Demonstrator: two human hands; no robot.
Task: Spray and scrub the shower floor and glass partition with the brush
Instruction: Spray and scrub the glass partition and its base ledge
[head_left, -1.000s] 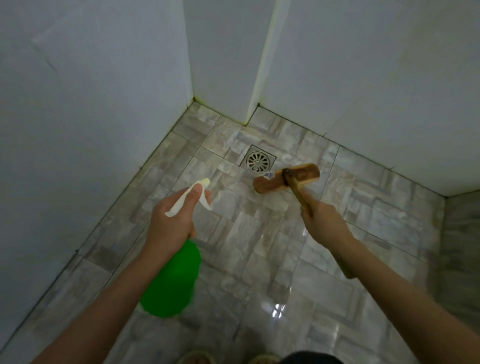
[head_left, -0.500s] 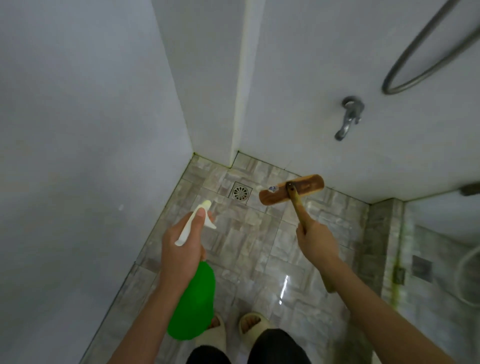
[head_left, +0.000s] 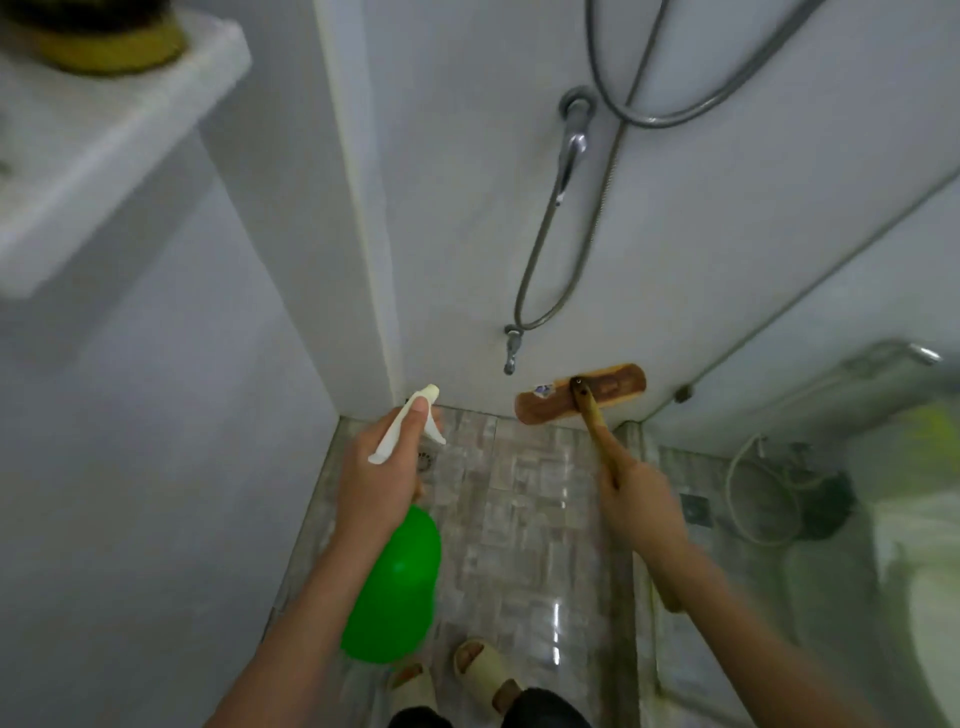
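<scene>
Head view: grey patterned-tile shower floor (head_left: 519, 519), white walls. Shower hose (head_left: 550, 270) loops down back wall to tap (head_left: 511, 348); glass partition (head_left: 831, 332) at right. Left hand (head_left: 379, 483) grips green spray bottle (head_left: 395, 587), white nozzle aimed forward at far corner. Right hand (head_left: 644, 504) wrapped round wooden brush (head_left: 618, 387) handle. Handle runs away from person; head crosswise, left-right, at foot of back wall, contact unclear.

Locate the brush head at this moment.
In the head view, the brush head is right of centre, low before the back wall, just right of the tap, its handle in the right hand.
</scene>
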